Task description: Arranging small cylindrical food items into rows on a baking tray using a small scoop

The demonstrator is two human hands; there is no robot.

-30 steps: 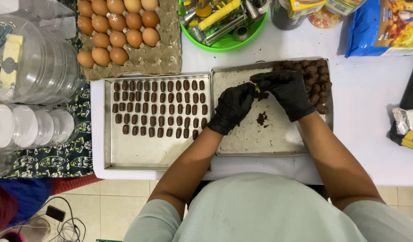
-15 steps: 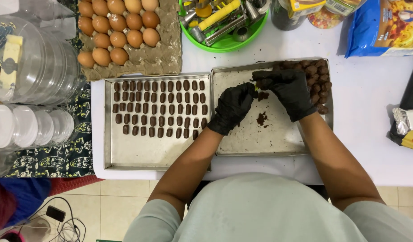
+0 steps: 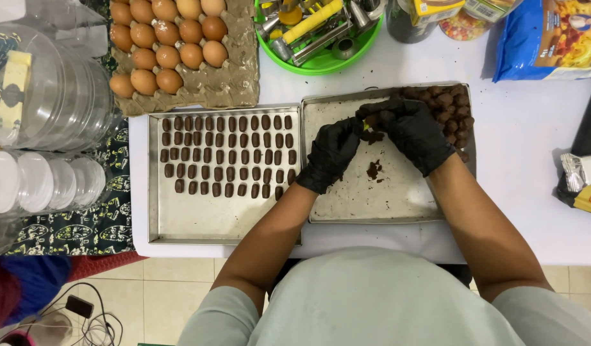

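Observation:
Both my hands wear black gloves and meet over the right metal tray (image 3: 385, 202). My left hand (image 3: 331, 154) and my right hand (image 3: 414, 131) pinch a small lump of brown dough (image 3: 371, 120) between their fingertips. A heap of brown dough balls (image 3: 449, 109) fills that tray's far right corner, and crumbs (image 3: 374, 170) lie on its floor. The left metal tray (image 3: 206, 221) holds several rows of small brown dough logs (image 3: 228, 157).
An egg carton (image 3: 180, 51) with brown eggs sits behind the left tray. A green bowl of metal tools (image 3: 318, 32) stands at the back, a blue bag (image 3: 545, 38) at the right. Clear plastic containers (image 3: 45, 96) stack at the left, beyond the white table's edge.
My hands have stayed over the right tray, fingers shifting slightly as they work the dough lump. Nothing else has moved.

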